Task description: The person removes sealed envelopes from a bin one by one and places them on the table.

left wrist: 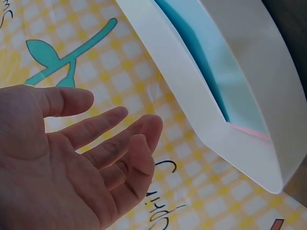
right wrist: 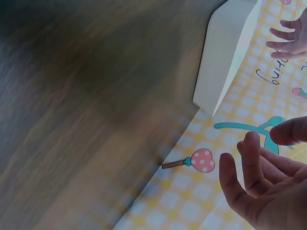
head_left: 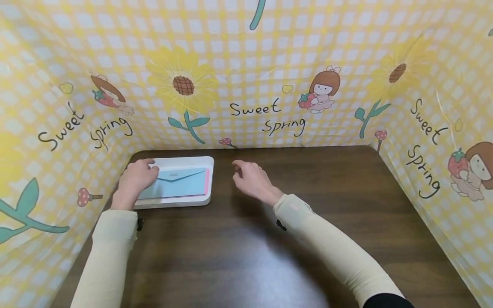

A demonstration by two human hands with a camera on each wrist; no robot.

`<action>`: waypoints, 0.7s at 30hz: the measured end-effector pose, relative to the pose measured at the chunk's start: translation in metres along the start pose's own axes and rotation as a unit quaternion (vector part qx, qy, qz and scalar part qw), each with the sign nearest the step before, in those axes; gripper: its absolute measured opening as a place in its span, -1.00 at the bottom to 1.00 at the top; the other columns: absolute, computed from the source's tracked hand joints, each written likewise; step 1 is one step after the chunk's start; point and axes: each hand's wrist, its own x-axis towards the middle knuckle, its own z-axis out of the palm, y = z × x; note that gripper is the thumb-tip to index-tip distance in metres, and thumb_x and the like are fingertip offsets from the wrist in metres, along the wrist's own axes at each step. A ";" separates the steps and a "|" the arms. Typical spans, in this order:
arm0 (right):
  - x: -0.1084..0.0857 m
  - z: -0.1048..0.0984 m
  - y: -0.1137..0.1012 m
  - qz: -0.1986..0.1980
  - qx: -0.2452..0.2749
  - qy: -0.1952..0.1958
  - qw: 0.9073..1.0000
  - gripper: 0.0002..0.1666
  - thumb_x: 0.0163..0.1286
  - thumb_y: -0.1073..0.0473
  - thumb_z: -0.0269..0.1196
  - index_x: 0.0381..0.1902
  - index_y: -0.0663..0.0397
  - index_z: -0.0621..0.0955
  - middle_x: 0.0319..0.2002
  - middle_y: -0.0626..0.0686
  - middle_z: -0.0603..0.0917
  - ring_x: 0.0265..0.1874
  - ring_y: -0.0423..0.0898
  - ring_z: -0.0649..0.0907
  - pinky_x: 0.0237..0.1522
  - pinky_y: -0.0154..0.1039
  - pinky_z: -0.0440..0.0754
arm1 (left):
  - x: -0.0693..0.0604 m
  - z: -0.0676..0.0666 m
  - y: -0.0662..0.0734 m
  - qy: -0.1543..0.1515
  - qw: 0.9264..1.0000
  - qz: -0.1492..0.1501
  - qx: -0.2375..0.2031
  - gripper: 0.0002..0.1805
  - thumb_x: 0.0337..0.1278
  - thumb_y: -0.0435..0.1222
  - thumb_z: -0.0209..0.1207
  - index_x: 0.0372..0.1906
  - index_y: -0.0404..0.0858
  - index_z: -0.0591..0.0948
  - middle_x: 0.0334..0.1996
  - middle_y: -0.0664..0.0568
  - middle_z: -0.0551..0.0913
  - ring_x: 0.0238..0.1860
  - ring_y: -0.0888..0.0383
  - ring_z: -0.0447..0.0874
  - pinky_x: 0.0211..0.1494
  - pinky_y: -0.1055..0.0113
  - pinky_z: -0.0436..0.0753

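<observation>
With the clock laid on the head view and its centre at the middle of the dark wooden table (head_left: 215, 239), the white tray (head_left: 177, 202) sits near 10 o'clock, toward the far edge. A light blue envelope (head_left: 181, 185) lies in it, flap side up, the flap's tip aimed at 6 o'clock and small print, too fine to read, on the flap. A pink layer (head_left: 206, 182) shows beneath it along the 3 o'clock end. The person's left hand (head_left: 135, 179) hovers over the tray's 9 o'clock end, fingers loosely bent and parted, gripping nothing; the left wrist view shows a gap between fingertips and tray. The right hand (head_left: 254, 179) hangs above the table near 12 o'clock, just beside the tray on its 3 o'clock side, fingers softly curved, likewise without anything in its grasp. The two hands are well apart. Pale sleeves cover both forearms, the left one (head_left: 111, 256) rising from 7 o'clock, the right one (head_left: 327, 235) from 5 o'clock. A yellow-and-white checked cloth (head_left: 254, 64) with flowers, cartoon figures and "Sweet Spring" lettering stands from 9 through 12 to 3 o'clock.
</observation>
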 end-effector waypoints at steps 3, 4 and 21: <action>0.001 0.005 -0.004 -0.004 -0.001 -0.003 1.000 -0.54 0.50 0.21 0.17 0.30 0.12 0.63 0.05 0.06 0.77 -0.15 -0.12 0.70 -0.03 -0.08 0.67 | 0.001 0.000 -0.006 -0.001 1.000 -0.006 0.002 -0.37 0.52 -0.18 -0.17 0.45 -0.53 0.39 0.28 -0.56 0.47 0.14 -0.47 0.53 -0.01 -0.28 0.56; 0.001 0.007 -0.006 -0.006 0.001 -0.004 1.000 -0.54 0.50 0.21 0.17 0.30 0.12 0.63 0.05 0.07 0.77 -0.16 -0.11 0.70 -0.04 -0.07 0.68 | 0.001 0.000 -0.008 0.000 1.000 -0.007 0.004 -0.38 0.51 -0.19 -0.17 0.44 -0.54 0.40 0.26 -0.57 0.48 0.10 -0.44 0.55 -0.03 -0.25 0.56; 0.008 0.032 -0.018 -0.001 0.015 -0.053 0.998 -0.51 0.55 0.18 0.19 0.37 0.15 0.59 0.13 0.11 0.74 -0.40 -0.13 0.61 -0.37 -0.23 0.57 | -0.001 -0.003 -0.029 -0.019 0.999 -0.039 -0.003 -0.35 0.43 -0.25 -0.18 0.43 -0.63 0.35 0.26 -0.68 0.39 -0.05 -0.38 0.55 -0.15 -0.12 0.59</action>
